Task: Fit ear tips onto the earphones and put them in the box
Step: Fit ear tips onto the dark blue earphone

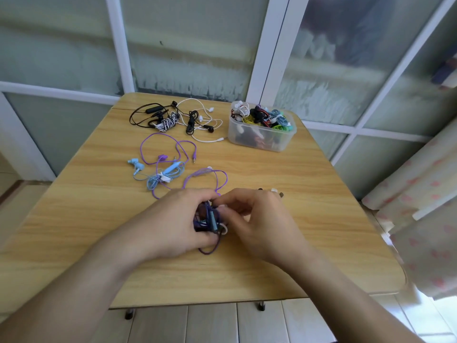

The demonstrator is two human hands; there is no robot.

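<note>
hands: left hand (173, 224) and right hand (257, 219) both pinching purple earphones (209, 220) | cable bundled, dark-purple, tangled

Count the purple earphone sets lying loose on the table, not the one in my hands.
1: the purple earphones lie mid-table, tangled with the light blue earphones. Its cable may link to the bundle in hand; overlap hides that.

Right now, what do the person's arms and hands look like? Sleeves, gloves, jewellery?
Both forearms are bare up to the frame edge; no sleeves show. The left hand and right hand wear no gloves. No rings, watch or wristband are visible on the parts shown. The right hand's fingernails look short and unpainted. No markings or cables on either arm.
</note>
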